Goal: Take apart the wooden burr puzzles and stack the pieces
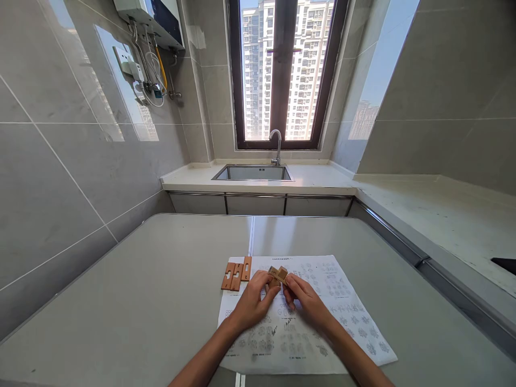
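My left hand (253, 301) and my right hand (304, 296) meet over a printed instruction sheet (346, 306) on the grey table (133, 301). Together they grip a small cluster of joined wooden puzzle pieces (279, 274), held just above the paper. Fingers hide the lower part of the cluster. Three loose notched wooden pieces (236, 275) lie side by side at the sheet's upper left corner, a short way left of my left hand.
Beyond the table runs a white counter with a steel sink (253, 173) and tap (277, 146) under a window. A second counter (443, 215) runs along the right. Tiled wall stands on the left, with a water heater (153, 21) high up.
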The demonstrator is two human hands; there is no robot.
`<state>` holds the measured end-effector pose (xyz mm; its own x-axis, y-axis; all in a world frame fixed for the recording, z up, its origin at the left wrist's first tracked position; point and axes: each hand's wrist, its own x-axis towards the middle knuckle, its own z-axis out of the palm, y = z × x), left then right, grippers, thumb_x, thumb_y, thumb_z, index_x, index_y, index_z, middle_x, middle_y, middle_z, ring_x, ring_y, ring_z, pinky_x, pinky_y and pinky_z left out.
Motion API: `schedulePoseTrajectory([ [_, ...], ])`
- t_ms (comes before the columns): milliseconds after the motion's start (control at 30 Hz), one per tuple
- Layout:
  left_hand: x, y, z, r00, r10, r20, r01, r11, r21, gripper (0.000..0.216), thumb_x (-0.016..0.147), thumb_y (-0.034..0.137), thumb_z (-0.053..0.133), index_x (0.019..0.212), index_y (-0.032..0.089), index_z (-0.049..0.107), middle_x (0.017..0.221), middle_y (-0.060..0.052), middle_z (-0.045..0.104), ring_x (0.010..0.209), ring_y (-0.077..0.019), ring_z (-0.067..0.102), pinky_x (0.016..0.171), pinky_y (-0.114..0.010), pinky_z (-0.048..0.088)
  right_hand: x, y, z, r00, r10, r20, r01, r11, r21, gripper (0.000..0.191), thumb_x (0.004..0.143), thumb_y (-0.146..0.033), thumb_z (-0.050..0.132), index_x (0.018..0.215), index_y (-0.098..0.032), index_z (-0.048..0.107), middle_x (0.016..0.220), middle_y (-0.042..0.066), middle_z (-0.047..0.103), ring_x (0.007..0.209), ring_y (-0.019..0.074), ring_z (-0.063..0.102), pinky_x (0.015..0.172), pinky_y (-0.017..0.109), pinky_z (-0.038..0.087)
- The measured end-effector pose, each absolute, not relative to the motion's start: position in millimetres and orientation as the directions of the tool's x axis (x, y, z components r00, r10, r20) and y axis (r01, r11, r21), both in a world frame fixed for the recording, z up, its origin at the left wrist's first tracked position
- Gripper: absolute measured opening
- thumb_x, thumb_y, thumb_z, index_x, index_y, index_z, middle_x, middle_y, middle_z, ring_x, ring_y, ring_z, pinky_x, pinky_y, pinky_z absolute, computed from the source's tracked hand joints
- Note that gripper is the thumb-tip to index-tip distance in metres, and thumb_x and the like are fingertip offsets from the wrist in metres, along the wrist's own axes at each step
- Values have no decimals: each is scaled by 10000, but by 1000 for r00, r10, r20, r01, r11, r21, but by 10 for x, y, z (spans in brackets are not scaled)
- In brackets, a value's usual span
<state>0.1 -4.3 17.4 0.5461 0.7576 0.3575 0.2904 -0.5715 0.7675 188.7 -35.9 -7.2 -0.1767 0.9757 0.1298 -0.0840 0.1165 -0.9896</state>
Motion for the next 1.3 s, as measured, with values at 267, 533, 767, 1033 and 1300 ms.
schedulePoseTrajectory([
  [267,-20,-29,153,551,756,354,309,-579,755,181,1022,325,496,945,205,608,958,-68,640,903,-225,575,821,-348,468,1839,-335,-175,-330,943,-51,-326,-164,-931,571,941,-738,430,678,-233,468,505,-71,382,426,111,342,478,269,305],
  [533,11,-34,116,529,758,381,397,-618,679,164,987,302,562,854,208,578,893,-57,632,876,-232,577,801,-349,447,1911,-313,-177,-407,899,-164,-364,-324,-873,592,914,-753,458,616,-252,356,441,-115,253,372,72,184,388,229,152],
  [767,4,-43,133,531,749,395,371,-625,687,185,1023,324,506,949,208,630,941,-66,672,892,-231,606,835,-358,457,2017,-318,-193,-556,816,-159,-407,-434,-803,575,917,-723,497,624,-245,368,413,-121,256,341,57,144,360,216,85],
  [1033,29,-83,91,517,736,437,487,-673,556,187,1012,293,510,879,204,606,846,-55,665,818,-225,588,793,-366,431,2046,-310,-186,-544,811,-215,-344,-450,-824,562,915,-719,500,644,-237,394,439,-113,293,362,59,205,387,220,176],
  [1300,4,1,55,351,833,427,557,-553,620,295,979,339,516,712,220,477,736,-15,610,722,-199,565,693,-325,414,1838,-363,-231,-462,884,-77,-170,-173,-970,579,939,-718,506,681,-200,531,489,-56,475,406,86,372,462,242,332],
])
